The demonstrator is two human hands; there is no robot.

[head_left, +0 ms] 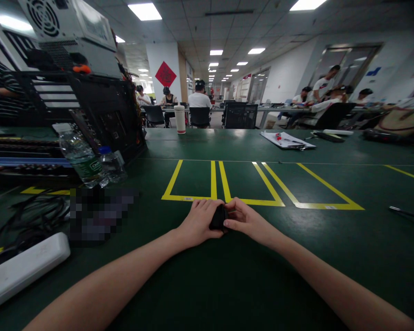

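A small black box-like object [218, 218] is between my hands, just in front of the yellow tape outlines on the green table [207, 280]. My left hand [200, 220] is wrapped round its left side, thumb low and fingers over the far side. From the right, my right hand [246, 220] pinches at its right edge with thumb and fingers. Both hands hide much of the object, so its exact kind cannot be made out.
To the left stand an open computer case [106, 115], water bottles [79, 156], black cables [31, 216] and a white power strip [27, 264]. Farther back are a white cup [180, 119] and a clipboard [286, 140]. A pen [407, 214] lies at right. People sit beyond.
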